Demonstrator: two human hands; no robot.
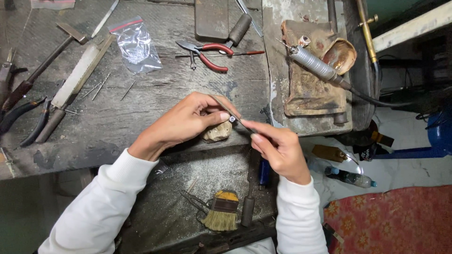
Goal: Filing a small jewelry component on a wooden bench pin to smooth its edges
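Left hand [188,123] pinches ring [231,119]; right hand [278,149] grips file [234,115]

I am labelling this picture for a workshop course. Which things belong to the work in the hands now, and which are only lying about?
In use:
- left hand pinching a small ring
- right hand holding a thin file across it
- worn wooden bench peg under the ring

Lying about:
- red-handled pliers
- hammer
- small plastic bag
- brush
- rotary handpiece
- plastic bottle
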